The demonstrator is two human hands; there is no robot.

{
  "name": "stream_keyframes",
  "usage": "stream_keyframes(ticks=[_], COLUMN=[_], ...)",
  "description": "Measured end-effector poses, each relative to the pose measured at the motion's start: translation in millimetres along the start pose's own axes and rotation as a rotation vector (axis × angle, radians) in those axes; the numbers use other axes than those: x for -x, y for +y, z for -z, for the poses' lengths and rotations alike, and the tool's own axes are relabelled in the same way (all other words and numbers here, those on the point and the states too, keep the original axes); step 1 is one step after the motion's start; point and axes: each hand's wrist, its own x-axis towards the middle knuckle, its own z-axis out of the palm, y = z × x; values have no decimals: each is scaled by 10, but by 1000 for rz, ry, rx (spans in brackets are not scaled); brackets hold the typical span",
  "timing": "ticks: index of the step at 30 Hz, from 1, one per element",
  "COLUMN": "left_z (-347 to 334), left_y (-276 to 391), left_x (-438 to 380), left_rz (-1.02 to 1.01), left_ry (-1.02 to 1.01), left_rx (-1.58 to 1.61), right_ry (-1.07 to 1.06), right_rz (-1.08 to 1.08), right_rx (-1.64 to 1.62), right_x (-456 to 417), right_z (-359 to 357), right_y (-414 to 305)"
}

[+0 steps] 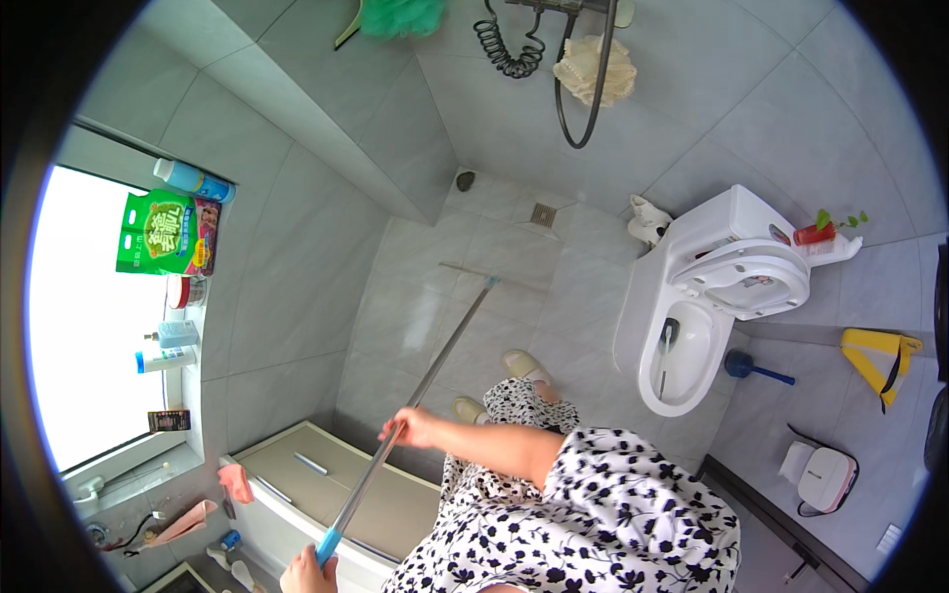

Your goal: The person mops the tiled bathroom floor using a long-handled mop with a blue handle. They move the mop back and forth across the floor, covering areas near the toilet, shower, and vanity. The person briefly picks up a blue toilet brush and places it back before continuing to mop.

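Note:
My right hand (411,430) is closed around the metal pole of a long-handled floor squeegee (452,337). Lower left, at the picture's edge, my left hand (310,571) grips the blue upper end of the same handle. The pole slants away from me, and its thin blade lies on the grey tiled floor (400,296), left of the toilet and below the square floor drain (543,215). My feet, in pale yellow slippers (523,365), stand close to the pole's right side.
A white toilet (629,319) with its lid up stands right, a blue brush (741,365) beside it. A vanity cabinet (334,474) is at lower left. Bottles and a green bag (159,233) line the window sill. A black shower hose (586,137) hangs above; a dark clump (465,181) lies in the corner.

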Motion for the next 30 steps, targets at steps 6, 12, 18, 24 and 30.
stream_keyframes(ticks=[6, 12, 18, 24, 30], left_z=[-613, -818, -842, -630, -388], left_y=[-916, -1040, -504, 244, 346], left_x=[344, -183, -1099, -1685, -1562], left_rz=[90, 32, 20, -140, -111], left_ry=[126, 51, 233, 294, 330], left_rx=[26, -41, 212, 280, 337], right_ry=[308, 363, 477, 486, 523], right_rz=[-124, 107, 448, 578, 606], right_rx=[67, 226, 251, 257, 382], right_x=[-804, -1271, -1041, -583, -210], right_z=[-86, -18, -416, -485, -619], right_y=[1234, 989, -226, -1414, -1350])
